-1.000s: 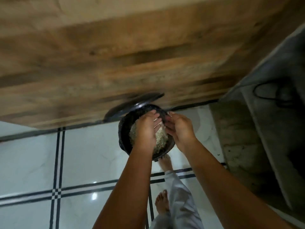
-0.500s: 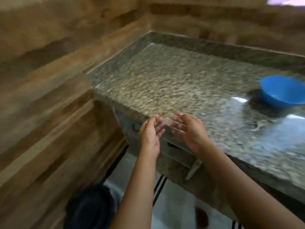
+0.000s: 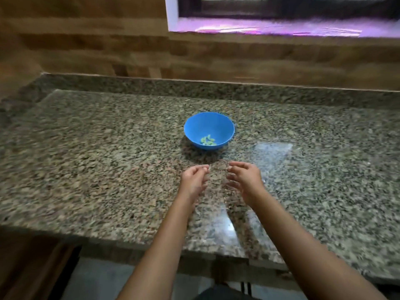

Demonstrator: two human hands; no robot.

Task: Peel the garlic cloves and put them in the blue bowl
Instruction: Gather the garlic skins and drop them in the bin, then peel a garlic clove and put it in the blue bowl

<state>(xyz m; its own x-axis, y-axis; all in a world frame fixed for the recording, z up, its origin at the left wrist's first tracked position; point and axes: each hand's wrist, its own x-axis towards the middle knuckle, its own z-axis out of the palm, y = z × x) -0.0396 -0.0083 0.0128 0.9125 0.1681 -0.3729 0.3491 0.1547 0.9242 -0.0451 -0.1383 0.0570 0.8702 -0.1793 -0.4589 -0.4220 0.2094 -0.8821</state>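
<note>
A blue bowl (image 3: 209, 130) stands on the speckled granite counter (image 3: 108, 161), a little beyond my hands. Several pale peeled garlic cloves (image 3: 208, 141) lie at its bottom. My left hand (image 3: 194, 180) hovers over the counter just in front of the bowl, fingers loosely curled, holding nothing that I can see. My right hand (image 3: 244, 176) hovers beside it, a small gap apart, fingers also loosely bent and empty. Both are blurred by motion.
A wood-panelled wall (image 3: 108, 46) runs behind the counter, with a window sill (image 3: 270, 29) at the upper right. The counter's front edge (image 3: 151, 243) is near my elbows. Below it the floor (image 3: 104, 278) shows.
My view swung up from a dark bin of peels on the floor to the counter. My hands left the bin and now hover in front of the blue bowl.
</note>
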